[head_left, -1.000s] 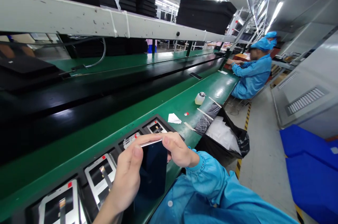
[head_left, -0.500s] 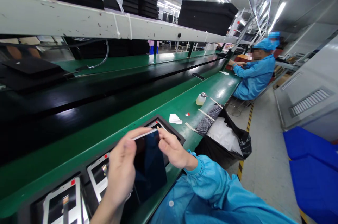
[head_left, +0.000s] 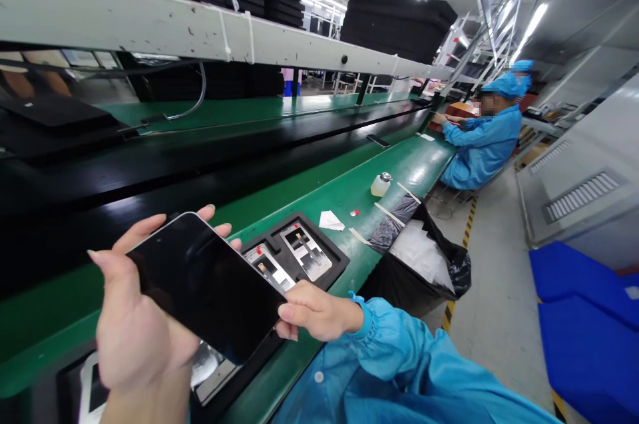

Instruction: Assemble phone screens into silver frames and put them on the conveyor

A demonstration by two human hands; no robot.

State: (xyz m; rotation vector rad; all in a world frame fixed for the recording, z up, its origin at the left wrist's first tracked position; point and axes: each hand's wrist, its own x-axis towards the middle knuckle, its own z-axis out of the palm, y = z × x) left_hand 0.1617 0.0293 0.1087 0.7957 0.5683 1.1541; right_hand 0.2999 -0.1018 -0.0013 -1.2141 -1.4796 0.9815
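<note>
A dark-screened smartphone point(head_left: 210, 284) is held between both hands, its glossy black face turned up toward me. My left hand point(head_left: 144, 317) cradles it from beneath at the left, with fingertips showing past its far edge. At the lower right corner, my right hand point(head_left: 317, 312) pinches the phone between thumb and fingers. Under and beyond it lies a black foam tray point(head_left: 342, 261) on the green bench. White phone parts with flex cables and red stickers, such as this phone frame point(head_left: 306, 251), sit in its slots. The phone hides part of the tray.
A small bottle of yellowish liquid point(head_left: 381, 185) and a white paper scrap point(head_left: 331, 220) lie on the bench point(head_left: 419, 161). A black bag point(head_left: 459, 264) of clear plastic hangs at its edge. A co-worker in blue point(head_left: 482, 144) sits farther along. A shelf beam point(head_left: 299, 48) crosses above.
The phone has swung from nearly upright to a slanted, flatter pose and moved left. My left hand has shifted left underneath it; my right hand has gone from its top edge to its lower corner.
</note>
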